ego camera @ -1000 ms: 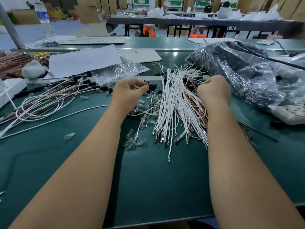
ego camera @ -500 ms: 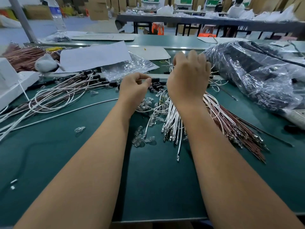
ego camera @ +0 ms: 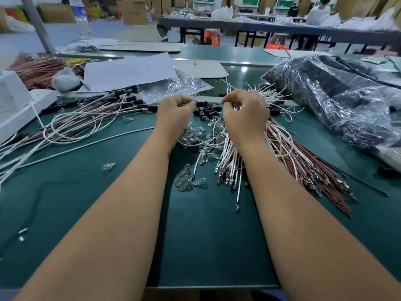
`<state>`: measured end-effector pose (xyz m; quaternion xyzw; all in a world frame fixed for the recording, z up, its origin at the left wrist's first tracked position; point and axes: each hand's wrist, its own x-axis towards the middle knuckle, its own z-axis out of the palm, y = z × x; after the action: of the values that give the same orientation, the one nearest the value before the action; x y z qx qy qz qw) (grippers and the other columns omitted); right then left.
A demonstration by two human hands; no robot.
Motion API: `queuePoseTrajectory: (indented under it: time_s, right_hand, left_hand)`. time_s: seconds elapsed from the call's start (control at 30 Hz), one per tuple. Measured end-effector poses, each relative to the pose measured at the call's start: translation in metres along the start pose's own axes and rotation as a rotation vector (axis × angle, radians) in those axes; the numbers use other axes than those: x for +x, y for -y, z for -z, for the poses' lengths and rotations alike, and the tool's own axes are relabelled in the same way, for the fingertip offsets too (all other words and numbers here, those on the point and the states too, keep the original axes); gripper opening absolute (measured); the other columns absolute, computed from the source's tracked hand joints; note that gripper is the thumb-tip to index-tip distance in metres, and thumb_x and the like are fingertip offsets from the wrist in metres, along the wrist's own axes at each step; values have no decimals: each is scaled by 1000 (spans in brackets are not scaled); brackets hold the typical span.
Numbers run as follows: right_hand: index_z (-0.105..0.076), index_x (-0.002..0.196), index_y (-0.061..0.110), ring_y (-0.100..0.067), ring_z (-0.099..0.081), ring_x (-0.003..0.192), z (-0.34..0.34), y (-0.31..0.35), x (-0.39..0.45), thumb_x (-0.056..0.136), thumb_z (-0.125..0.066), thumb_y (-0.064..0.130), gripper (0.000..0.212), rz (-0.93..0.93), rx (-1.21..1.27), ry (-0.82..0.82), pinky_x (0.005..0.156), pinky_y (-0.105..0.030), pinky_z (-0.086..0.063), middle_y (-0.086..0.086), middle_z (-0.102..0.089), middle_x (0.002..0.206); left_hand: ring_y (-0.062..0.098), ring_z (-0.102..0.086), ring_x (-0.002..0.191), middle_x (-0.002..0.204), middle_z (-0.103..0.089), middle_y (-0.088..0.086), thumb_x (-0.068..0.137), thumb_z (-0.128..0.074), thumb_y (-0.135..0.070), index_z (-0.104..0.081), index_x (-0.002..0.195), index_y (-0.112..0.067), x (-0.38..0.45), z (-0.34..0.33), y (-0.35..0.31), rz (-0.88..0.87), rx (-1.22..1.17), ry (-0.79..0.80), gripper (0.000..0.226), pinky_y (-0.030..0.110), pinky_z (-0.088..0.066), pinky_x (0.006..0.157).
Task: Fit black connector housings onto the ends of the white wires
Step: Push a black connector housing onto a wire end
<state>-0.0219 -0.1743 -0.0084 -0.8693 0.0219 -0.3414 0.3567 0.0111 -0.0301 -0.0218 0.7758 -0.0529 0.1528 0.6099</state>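
Note:
My left hand [ego camera: 175,115] pinches a black connector housing [ego camera: 201,103] at its fingertips. My right hand [ego camera: 245,114] pinches a thin wire [ego camera: 217,104] whose end points at that housing, just to its right. Below the two hands lie several loose black housings [ego camera: 206,112]. A bundle of white wires [ego camera: 230,157] with metal terminals fans out under my right wrist. Finished wires with black housings [ego camera: 91,118] lie in a heap at the left.
Brown wires [ego camera: 310,168] lie right of the white bundle. Small clear bulbs [ego camera: 188,181] are scattered in the middle of the green mat [ego camera: 206,235]. A large plastic bag of black parts [ego camera: 338,101] fills the right. A white machine [ego camera: 15,105] stands at the left edge.
My right hand came down from above the wire bundle and now pinches a wire end at the housing in my left hand. The camera view shifted slightly.

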Motion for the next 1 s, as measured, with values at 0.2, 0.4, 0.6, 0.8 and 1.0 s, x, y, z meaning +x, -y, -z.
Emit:
queuePoseTrajectory:
  time_s: [0.2,0.4,0.6,0.8,1.0]
  right_hand:
    - [-69,89,21,-20,-54,95,2,4,-1,88,-56,13,15,-5,64,31,90,-36,-40,4,-54,87]
    - [-66,86,19,-23,-55,95,5,4,-2,87,-53,8,17,-55,123,6,91,-43,-42,6,-52,84]
    - [-64,85,20,-24,-55,94,5,5,-2,87,-53,6,18,-58,173,35,91,-47,-43,6,-51,83]
    - [-63,84,20,-22,-55,90,5,4,-1,87,-53,5,18,-29,174,34,89,-48,-44,12,-47,77]
    - [-68,86,18,-21,-54,90,2,3,-3,85,-55,5,19,22,127,65,89,-44,-44,9,-49,78]
  left_hand:
    - [7,-47,59,67,-59,-5,91,-62,-18,-66,75,-25,-1,0,-1,7,0,15,18,7,-38,47]
    - [8,-46,61,69,-57,0,91,-62,-19,-66,74,-24,-1,1,-2,7,-34,30,19,3,-36,47]
    - [4,-51,68,70,-58,-2,91,-63,-17,-66,70,-24,0,2,-4,9,-121,13,22,-1,-39,57]
    - [-9,-51,57,68,-57,-3,90,-64,-17,-66,71,-24,0,1,-3,5,-98,13,22,-2,-37,54]
    - [-9,-49,52,64,-59,-8,89,-65,-18,-68,72,-24,-2,0,-5,-7,-78,32,19,0,-38,53]
